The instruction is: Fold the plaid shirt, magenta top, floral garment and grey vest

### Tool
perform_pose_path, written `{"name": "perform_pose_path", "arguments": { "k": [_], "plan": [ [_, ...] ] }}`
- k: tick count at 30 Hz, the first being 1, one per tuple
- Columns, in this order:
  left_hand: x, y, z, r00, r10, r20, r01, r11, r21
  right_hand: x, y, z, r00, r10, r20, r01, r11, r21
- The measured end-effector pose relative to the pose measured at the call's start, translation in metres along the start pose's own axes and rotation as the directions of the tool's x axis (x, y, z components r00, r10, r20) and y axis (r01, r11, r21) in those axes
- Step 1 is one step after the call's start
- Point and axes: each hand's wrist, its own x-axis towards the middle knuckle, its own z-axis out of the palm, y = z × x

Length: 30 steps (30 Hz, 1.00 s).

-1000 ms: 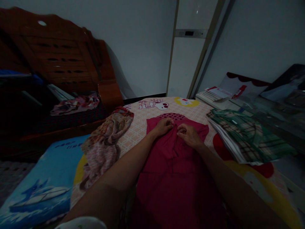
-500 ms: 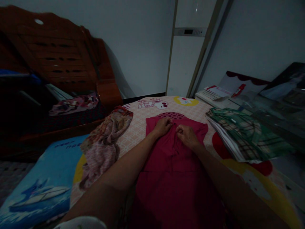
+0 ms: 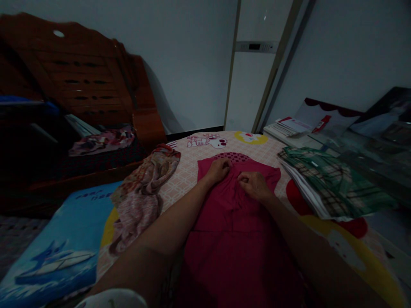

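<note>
A magenta dress [image 3: 231,248] lies spread on the patterned bed cover, its dotted yoke [image 3: 233,156] at the far end. My left hand [image 3: 219,170] rests on the upper part, left of the middle, with its fingers curled and pinching the cloth. Just to the right, my right hand [image 3: 255,185] is closed on the same front, thumb and fingers pressed together. Between the two hands the cloth is gathered into small creases. Whether a button or tie sits under the fingertips is too dark to make out.
To the left lies a crumpled patterned garment [image 3: 146,192], beside a blue mat [image 3: 61,239]. Folded green plaid clothing [image 3: 334,179] is stacked on the right. Behind stand a wooden bench [image 3: 86,81] and a white cabinet-like unit [image 3: 248,85]. Papers [image 3: 290,127] lie at the back right.
My right hand has shifted slightly down on the dress, its fingers still closed. My left hand stays nearly in place. The whole view has tilted a little.
</note>
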Motion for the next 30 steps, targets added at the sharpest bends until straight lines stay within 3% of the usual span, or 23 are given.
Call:
{"name": "perform_pose_path", "arguments": {
  "k": [7,12,21,30],
  "plan": [
    [0.0,-0.001,0.002,0.995,0.07,0.077,-0.075,0.995,0.07,-0.001,-0.009,0.0,0.989,-0.089,0.118,0.093,0.995,-0.028],
    [-0.001,0.0,0.004,0.997,0.04,0.065,-0.044,0.997,0.056,-0.001,-0.007,0.007,0.982,-0.127,0.138,0.139,0.987,-0.084],
    [0.001,-0.003,0.006,0.995,0.071,0.064,-0.078,0.99,0.121,0.0,-0.008,-0.006,0.985,-0.064,0.157,0.062,0.998,0.015],
    [0.0,0.0,0.005,0.996,0.075,0.051,-0.081,0.987,0.14,0.0,-0.007,-0.007,0.961,-0.007,0.276,0.029,0.997,-0.075]
  ]
}}
